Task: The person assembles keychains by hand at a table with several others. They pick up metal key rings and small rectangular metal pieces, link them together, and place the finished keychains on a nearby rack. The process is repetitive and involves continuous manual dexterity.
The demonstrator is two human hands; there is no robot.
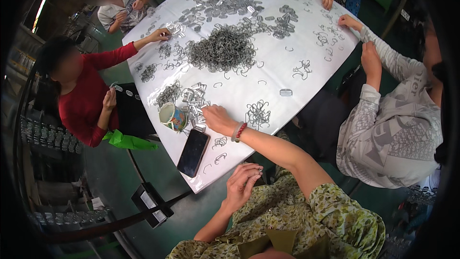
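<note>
My left hand [243, 185] is held off the table's near edge, its fingers pinched around a small metal piece [260, 170] that mostly hides in the grip. My right hand [218, 119], with bracelets at the wrist, reaches over the table to the edge of a pile of flat slotted metal buckles [193, 100]. Its fingertips are bent down at the pile; whether they grip a buckle is hidden. Beside that pile stand a paper cup [172, 116] and a heap of bent wire hooks [168, 94]. A dark phone [193, 152] lies nearer to me.
A big mound of wire hooks [223, 50] covers the middle of the white table [273, 108], with loose flat buckles [230, 1] beyond. A small hook heap [258, 114] lies right of my right wrist. Several co-workers sit around, including one in red [79, 91] and one in grey [383, 134].
</note>
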